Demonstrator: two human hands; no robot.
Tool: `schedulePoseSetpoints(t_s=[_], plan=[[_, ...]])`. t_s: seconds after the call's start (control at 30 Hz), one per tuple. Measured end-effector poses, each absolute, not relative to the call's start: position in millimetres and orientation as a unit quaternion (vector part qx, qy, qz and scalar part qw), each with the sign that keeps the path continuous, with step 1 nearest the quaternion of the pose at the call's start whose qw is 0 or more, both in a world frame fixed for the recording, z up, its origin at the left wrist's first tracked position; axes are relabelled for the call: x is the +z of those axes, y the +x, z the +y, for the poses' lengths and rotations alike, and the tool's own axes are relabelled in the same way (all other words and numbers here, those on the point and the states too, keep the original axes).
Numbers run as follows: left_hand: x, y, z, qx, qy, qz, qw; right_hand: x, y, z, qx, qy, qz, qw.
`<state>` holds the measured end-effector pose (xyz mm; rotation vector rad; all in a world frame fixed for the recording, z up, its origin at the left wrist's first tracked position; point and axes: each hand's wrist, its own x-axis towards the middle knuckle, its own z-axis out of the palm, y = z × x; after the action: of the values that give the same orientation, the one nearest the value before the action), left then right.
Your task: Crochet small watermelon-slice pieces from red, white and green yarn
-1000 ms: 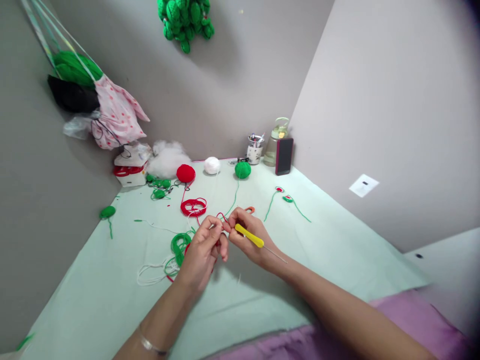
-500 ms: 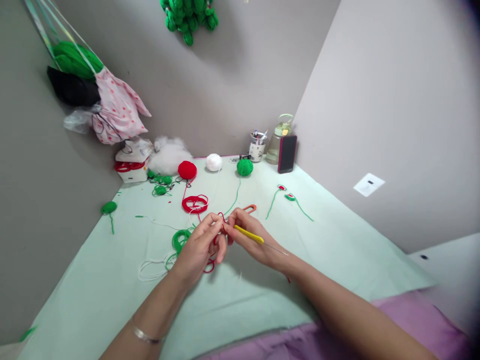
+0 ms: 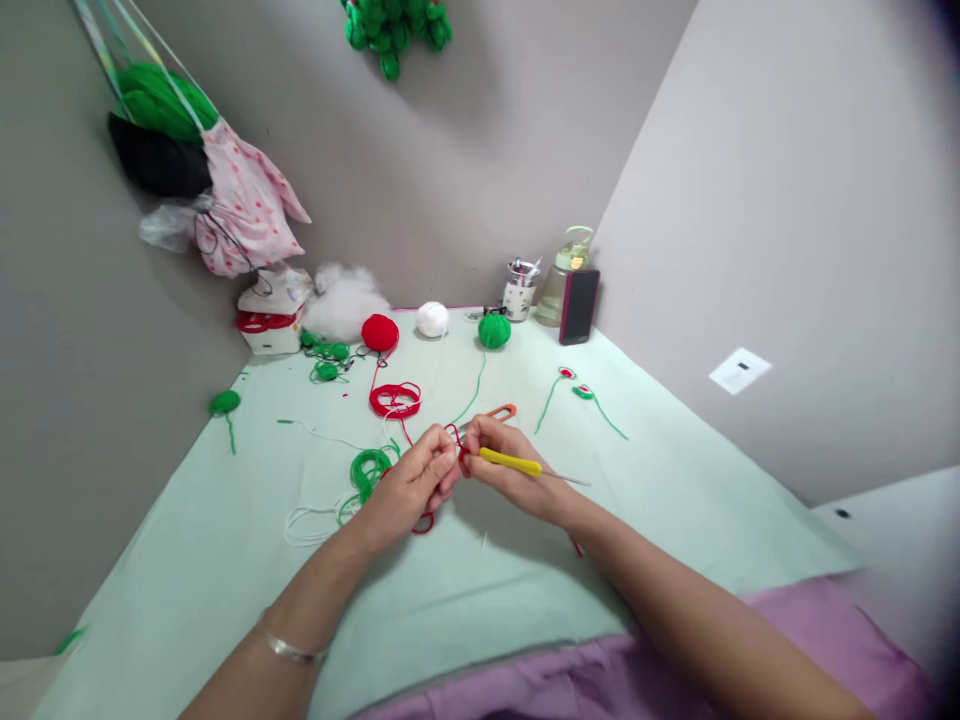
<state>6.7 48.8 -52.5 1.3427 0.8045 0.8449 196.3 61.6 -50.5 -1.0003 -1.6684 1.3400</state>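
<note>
- Left hand [image 3: 411,487]: fingers curled shut, thumb and fingertips pinching a thin strand of red yarn [image 3: 452,436]; a slim metal bangle [image 3: 291,650] circles the wrist.
- Right hand [image 3: 507,468]: closed on a crochet hook [image 3: 511,462] with a smooth yellow handle; a fine grey metal shaft sticks out past the handle towards the right. The fingertips meet those of the left hand.
- Red yarn: held between the two hands just above the middle of the table; a small loop rises over the fingertips and another hangs below the left hand.
- Table cover [image 3: 675,480]: pale mint, flat and matte.
- Red yarn coil [image 3: 395,399]: loose flat rings, lying beyond the hands.
- Red yarn ball [image 3: 379,332], white yarn ball [image 3: 432,319] and green yarn ball [image 3: 494,330]: round and fuzzy, in a row near the back wall.
- Green yarn tangle [image 3: 367,468] and white yarn loops [image 3: 307,520]: slack, just beside the left hand.
- Scissors [image 3: 501,411]: orange loop handle, lying just behind the right hand.
- Stuffing [image 3: 345,300]: a soft white fluffy heap in the back corner.
- Pen cup [image 3: 519,296], clear bottle [image 3: 568,275] and dark phone [image 3: 579,307]: standing at the back right.
- Spotted pink cloth [image 3: 247,215]: hanging on the left wall.
</note>
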Motion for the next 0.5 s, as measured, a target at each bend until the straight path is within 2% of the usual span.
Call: schedulePoseSetpoints(t_s=[0.3,0.5], plan=[[-6.7,-74.9,50.9,0.404,0.621,0.503,0.445,-1.4,205.8,32.3,0.617,-0.349,-0.578,0.405],[-1.6,-100.2,63.7,0.471,0.578,0.612,0.264,2.5,205.2,36.7,0.594,-0.33,-0.627,0.381]])
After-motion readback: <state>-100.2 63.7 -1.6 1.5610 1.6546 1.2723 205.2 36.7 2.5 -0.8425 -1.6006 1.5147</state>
